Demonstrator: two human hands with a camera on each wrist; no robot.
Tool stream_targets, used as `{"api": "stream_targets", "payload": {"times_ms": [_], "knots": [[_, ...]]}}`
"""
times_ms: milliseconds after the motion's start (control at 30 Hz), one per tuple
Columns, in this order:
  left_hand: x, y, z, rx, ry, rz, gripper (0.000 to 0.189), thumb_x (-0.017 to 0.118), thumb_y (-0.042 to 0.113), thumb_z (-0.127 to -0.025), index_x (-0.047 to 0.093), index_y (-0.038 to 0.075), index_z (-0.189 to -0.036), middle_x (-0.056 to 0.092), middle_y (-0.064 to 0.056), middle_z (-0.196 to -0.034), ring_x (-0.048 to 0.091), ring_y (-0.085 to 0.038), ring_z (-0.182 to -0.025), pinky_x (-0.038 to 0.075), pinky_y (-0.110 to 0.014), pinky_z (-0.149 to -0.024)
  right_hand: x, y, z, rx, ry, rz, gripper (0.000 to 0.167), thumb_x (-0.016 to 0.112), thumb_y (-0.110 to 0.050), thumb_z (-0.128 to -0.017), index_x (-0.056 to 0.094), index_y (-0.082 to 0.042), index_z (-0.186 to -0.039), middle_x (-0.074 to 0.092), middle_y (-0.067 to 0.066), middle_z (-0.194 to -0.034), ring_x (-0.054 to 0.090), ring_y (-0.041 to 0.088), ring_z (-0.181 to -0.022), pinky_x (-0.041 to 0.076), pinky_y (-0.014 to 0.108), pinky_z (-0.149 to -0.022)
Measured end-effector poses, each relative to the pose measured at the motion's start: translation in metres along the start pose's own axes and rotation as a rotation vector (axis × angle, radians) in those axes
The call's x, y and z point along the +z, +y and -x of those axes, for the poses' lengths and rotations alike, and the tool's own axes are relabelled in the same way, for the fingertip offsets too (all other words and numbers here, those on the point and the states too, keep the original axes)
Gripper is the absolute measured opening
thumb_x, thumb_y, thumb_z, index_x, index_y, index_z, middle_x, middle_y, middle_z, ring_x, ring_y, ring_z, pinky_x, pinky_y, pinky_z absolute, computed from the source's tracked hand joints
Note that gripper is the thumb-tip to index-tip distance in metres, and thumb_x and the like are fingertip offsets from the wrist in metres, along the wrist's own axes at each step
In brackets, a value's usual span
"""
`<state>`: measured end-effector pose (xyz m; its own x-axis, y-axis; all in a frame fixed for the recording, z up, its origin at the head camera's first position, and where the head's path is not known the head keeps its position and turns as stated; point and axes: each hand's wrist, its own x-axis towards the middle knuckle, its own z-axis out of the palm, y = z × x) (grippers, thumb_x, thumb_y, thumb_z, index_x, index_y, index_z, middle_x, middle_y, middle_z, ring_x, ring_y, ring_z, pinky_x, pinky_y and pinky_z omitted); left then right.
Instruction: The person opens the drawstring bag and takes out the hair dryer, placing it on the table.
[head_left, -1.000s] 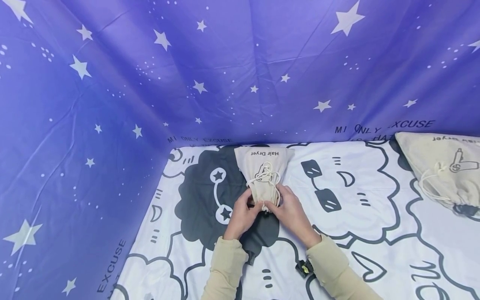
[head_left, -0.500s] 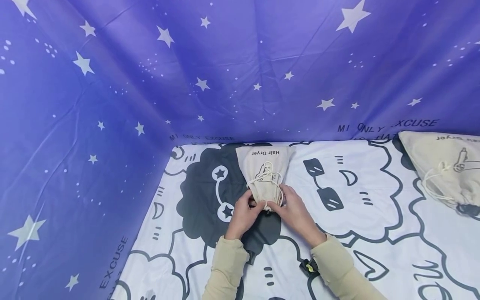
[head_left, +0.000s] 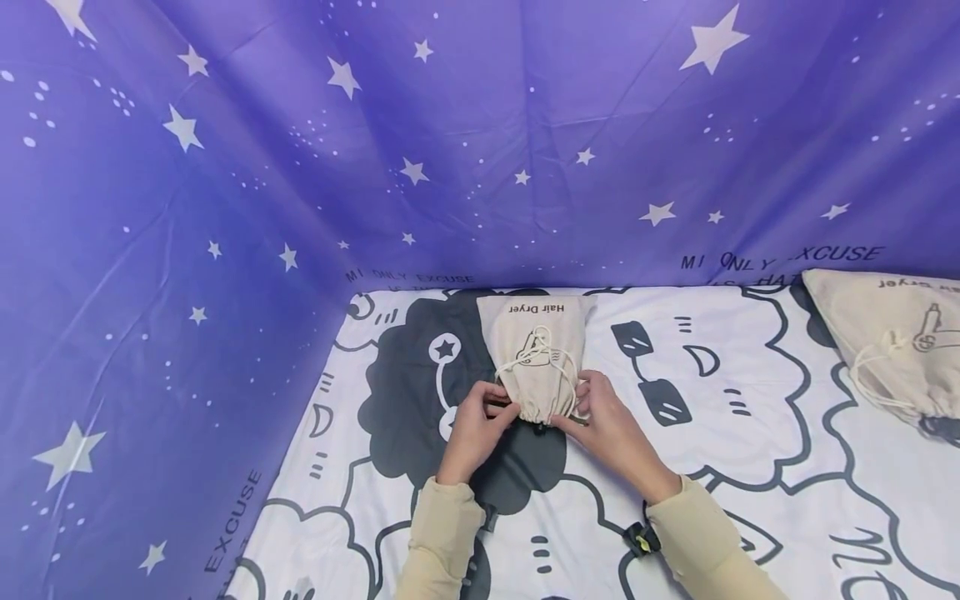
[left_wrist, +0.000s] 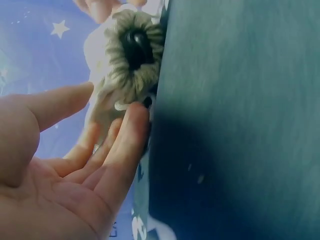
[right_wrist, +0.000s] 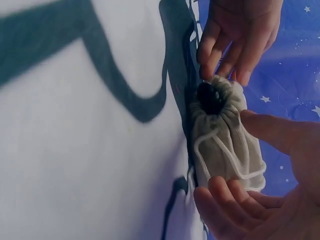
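A beige drawstring bag [head_left: 527, 385], printed "Hair Dryer" with a dryer drawing, lies on the patterned cloth, its mouth toward me. White cord [head_left: 508, 363] loops loosely over it. Something black and glossy [left_wrist: 137, 49] shows inside the gathered mouth in both wrist views. At the bag's left side is my left hand [head_left: 478, 423], thumb near the mouth's corner and fingers extended along the edge. My right hand [head_left: 613, 427] is on the other side, thumb at the mouth's right corner and relaxed fingers beside the cord. Neither hand grips the bag.
A second beige "Hair Dryer" drawstring bag [head_left: 862, 333] lies at the far right, partly out of view. White cloth [head_left: 720, 433] with black cartoon clouds covers the surface. Purple starry fabric [head_left: 450, 125] rises behind and at the left. A black strap [head_left: 641, 540] sits at my right wrist.
Both thumbs pinched together at the middle of the bag's mouth before. My hands have since parted to either side, and the mouth end looks wider. The head view has shifted slightly.
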<state>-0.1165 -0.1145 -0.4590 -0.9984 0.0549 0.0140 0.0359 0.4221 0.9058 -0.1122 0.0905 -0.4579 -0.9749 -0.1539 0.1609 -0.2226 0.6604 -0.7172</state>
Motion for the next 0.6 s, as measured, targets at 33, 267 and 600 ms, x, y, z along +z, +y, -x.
{"api": "stream_targets", "payload": {"times_ms": [33, 267, 600], "knots": [[-0.0013, 0.0001, 0.0004, 0.010, 0.008, -0.011, 0.022, 0.072, 0.014, -0.089, 0.060, 0.002, -0.102, 0.069, -0.012, -0.098, 0.070, -0.019, -0.082, 0.053, -0.021, -0.068, -0.0006, 0.0008, 0.0011, -0.005, 0.008, 0.003, 0.063, 0.083, -0.019, -0.080, 0.043, 0.005, -0.123, 0.055, 0.010, -0.094, 0.055, 0.018, -0.080, 0.046, 0.036, -0.073], [-0.0049, -0.0001, 0.0015, 0.046, -0.059, -0.044, 0.027, 0.078, 0.009, -0.084, 0.058, 0.002, -0.101, 0.070, -0.013, -0.093, 0.071, -0.022, -0.084, 0.054, -0.023, -0.071, -0.0021, 0.0026, 0.0032, -0.021, -0.064, 0.060, 0.035, 0.082, -0.023, -0.080, 0.055, -0.006, -0.094, 0.051, 0.003, -0.083, 0.046, 0.013, -0.074, 0.041, 0.032, -0.069], [0.0019, -0.0009, -0.0038, 0.073, -0.146, 0.002, 0.041, 0.081, 0.004, -0.079, 0.053, 0.001, -0.108, 0.067, -0.014, -0.098, 0.068, -0.027, -0.090, 0.054, -0.021, -0.073, 0.0014, -0.0005, -0.0030, -0.047, -0.108, 0.113, 0.030, 0.082, -0.024, -0.080, 0.055, -0.012, -0.076, 0.050, 0.000, -0.070, 0.041, 0.011, -0.061, 0.034, 0.027, -0.057]]}}
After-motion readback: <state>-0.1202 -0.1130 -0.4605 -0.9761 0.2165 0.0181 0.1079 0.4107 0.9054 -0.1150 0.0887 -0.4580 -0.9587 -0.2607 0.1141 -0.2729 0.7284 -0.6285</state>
